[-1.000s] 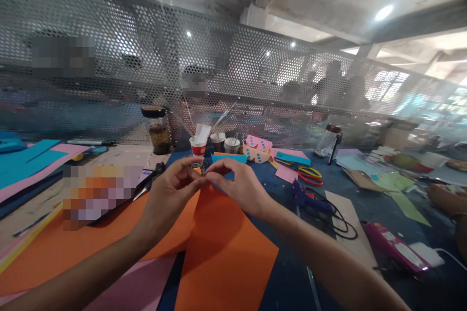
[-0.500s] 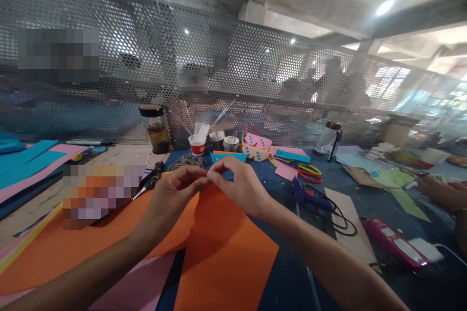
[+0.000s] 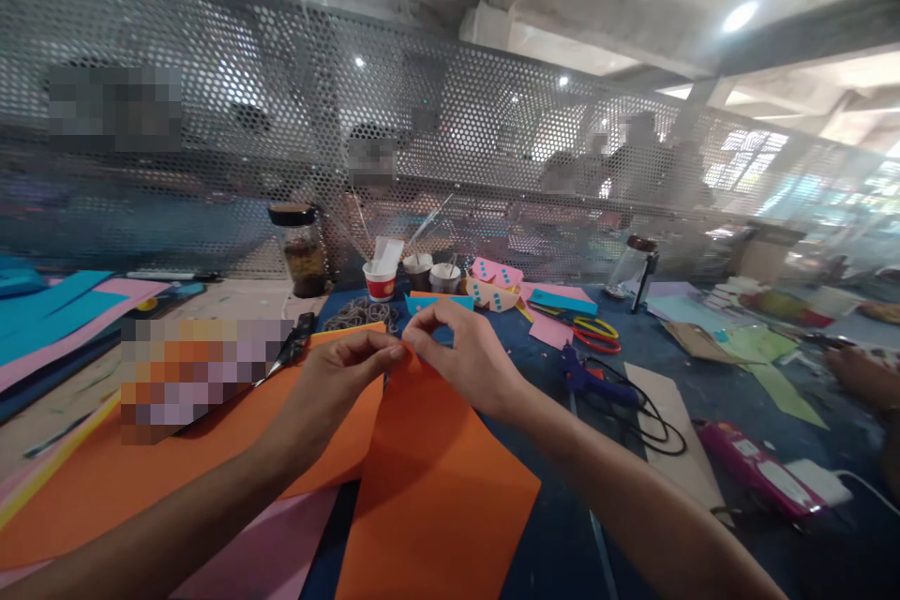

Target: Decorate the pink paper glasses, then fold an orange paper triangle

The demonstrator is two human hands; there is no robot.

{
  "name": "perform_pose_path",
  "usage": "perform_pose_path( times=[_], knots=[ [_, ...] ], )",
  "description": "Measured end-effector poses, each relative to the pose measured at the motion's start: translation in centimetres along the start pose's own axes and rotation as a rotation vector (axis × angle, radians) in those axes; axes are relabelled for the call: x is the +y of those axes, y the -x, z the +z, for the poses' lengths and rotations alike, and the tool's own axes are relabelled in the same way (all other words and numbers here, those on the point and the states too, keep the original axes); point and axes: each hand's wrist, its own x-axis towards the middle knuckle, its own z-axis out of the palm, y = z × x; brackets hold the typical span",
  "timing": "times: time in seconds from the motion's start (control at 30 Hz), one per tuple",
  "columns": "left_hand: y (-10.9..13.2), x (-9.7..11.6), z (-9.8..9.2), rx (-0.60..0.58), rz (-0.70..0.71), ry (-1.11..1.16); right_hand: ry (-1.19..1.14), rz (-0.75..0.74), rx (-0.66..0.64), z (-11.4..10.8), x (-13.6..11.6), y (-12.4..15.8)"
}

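Note:
Both hands meet at the far end of an orange paper sheet [image 3: 442, 478], which stretches from my fingertips toward me. My left hand [image 3: 344, 380] is closed, thumb and fingers pinching the sheet's far edge. Close beside it, my right hand [image 3: 468, 356] pinches the same edge between thumb and forefinger. The fingers partly hide that edge. A larger orange sheet [image 3: 211, 450] lies under my left forearm, with pink paper [image 3: 267, 548] below it. Scissors with black handles [image 3: 299, 337] rest on the orange paper left of my hands.
On the right are a purple glue gun [image 3: 597, 380] with a black cord, red and yellow-handled scissors [image 3: 597, 335] and a magenta device [image 3: 759, 473]. Paper cups [image 3: 381, 282] and a lidded jar [image 3: 302, 253] stand before a perforated metal screen [image 3: 450, 112]. Another person's hand [image 3: 862, 375] is at far right.
My left fingers have shifted very slightly down along the sheet's far edge; both hands keep their pinch. The other person's hand at far right has moved a little rightward.

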Motion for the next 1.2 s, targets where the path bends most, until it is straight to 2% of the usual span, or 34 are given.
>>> perform_pose_path(
  times=[0.3,0.57,1.2],
  knots=[
    [0.0,-0.2,0.0,-0.027,-0.011,0.021,0.019,-0.023,0.024,-0.2,0.3,-0.1],
    [0.1,-0.5,0.2,0.013,-0.092,0.068,0.006,-0.022,0.030,-0.2,0.2,-0.1],
    [0.3,-1.0,0.2,-0.026,-0.104,0.084,0.022,-0.074,0.073,-0.4,0.5,-0.3]
  ],
)
